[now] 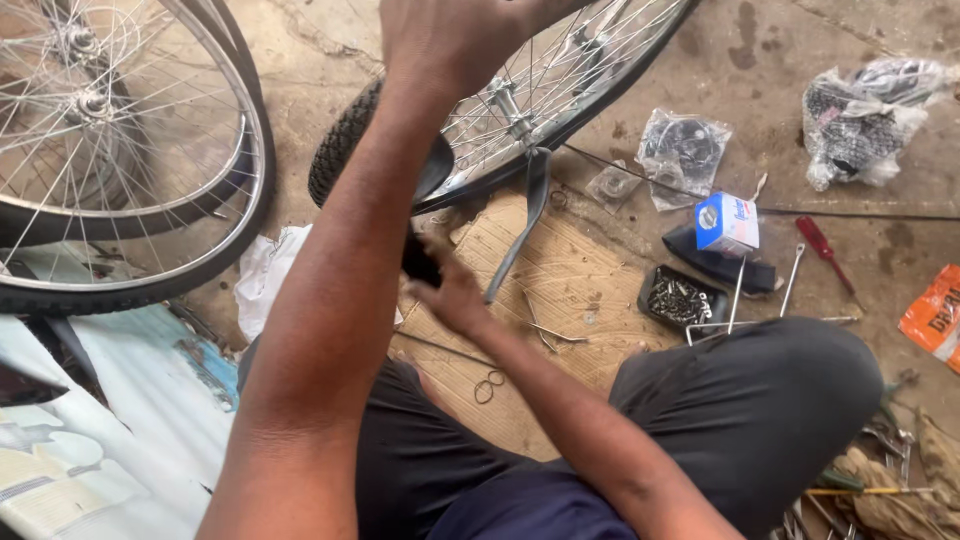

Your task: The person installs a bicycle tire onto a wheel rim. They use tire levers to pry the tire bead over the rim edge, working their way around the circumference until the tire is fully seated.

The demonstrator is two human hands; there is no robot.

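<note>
Bicycle wheel [560,90] under left hand [450,40], fingers unclear, right hand [445,285] pinching black part [420,260], screwdriver [825,250] apart

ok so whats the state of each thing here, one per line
left hand: raised, gripping the wheel rim
right hand: closed on a dark part
wheel: tilted, held up off the floor
screw tray: open, full
small box: closed, upright
screwdriver: lying flat
plastic bags: crumpled, on the floor
</note>
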